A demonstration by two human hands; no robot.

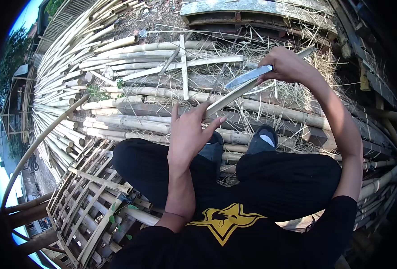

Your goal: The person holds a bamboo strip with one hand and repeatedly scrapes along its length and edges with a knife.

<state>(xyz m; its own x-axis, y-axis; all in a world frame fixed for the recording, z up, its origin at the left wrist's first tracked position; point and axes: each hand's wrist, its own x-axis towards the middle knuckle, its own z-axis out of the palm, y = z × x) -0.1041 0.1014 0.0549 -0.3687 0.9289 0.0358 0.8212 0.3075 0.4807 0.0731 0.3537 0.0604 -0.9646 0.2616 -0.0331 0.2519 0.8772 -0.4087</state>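
Observation:
My right hand (pixel 283 67) is closed around the handle end of a knife (pixel 248 77), whose broad grey blade points left and slightly down. A split bamboo strip (pixel 232 99) runs diagonally just beneath the blade, its upper end showing beyond my right hand. At the strip's lower left end is my left hand (pixel 190 130), with thumb and forefinger at the strip and another finger stretched out. Two pale bamboo strips lie crossed on the poles ahead, one upright (pixel 184 80) and one running sideways (pixel 216 60). The handle is hidden inside my right hand.
Bamboo poles (pixel 153 93) lie beneath and ahead of my feet, with loose shavings among them. A woven bamboo lattice (pixel 84 201) stands at the lower left, near a curved pole (pixel 41 141). Wooden pallets (pixel 256 13) are at the top, and more timber lines the right side.

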